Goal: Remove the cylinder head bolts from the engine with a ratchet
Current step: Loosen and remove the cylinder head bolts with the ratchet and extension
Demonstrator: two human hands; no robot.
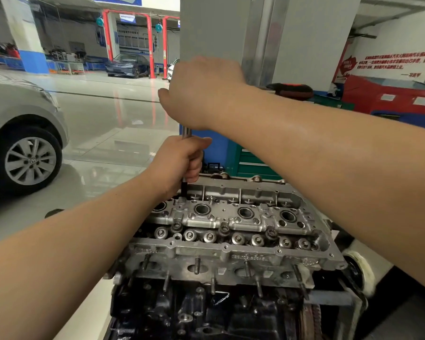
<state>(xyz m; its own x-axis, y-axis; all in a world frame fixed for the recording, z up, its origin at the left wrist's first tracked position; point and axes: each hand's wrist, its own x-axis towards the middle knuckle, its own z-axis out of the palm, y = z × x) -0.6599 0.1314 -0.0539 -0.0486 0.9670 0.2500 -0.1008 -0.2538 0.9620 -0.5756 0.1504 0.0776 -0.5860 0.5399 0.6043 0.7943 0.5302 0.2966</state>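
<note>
The cylinder head [231, 217] sits bare on top of the engine [219, 303], low in the middle of the view, its four round plug wells in a row and the valve springs lined up along the near side. A long steel extension bar [184, 185] stands upright at the head's far left corner, its dark lower end dropping down into the casting there. The left hand [179, 163] is wrapped round the bar's shaft, fingers curled tight, thumb pointing up to the right. Above it, the right hand [201, 94] is closed over the top of the tool, knuckles toward the camera; what it grips is hidden under the palm, so the ratchet itself cannot be made out. A short bright stretch of the bar shows between the two hands. Both forearms reach in from the bottom corners of the view.

Along the head's front face, studs stick out toward the camera above the dark, oily block. To the left, a silver car [22, 133] is parked on the glossy workshop floor [108, 114], its front wheel in view. Behind the engine stands a green tool cabinet [250, 163], with a red machine [390, 99] off to the right.
</note>
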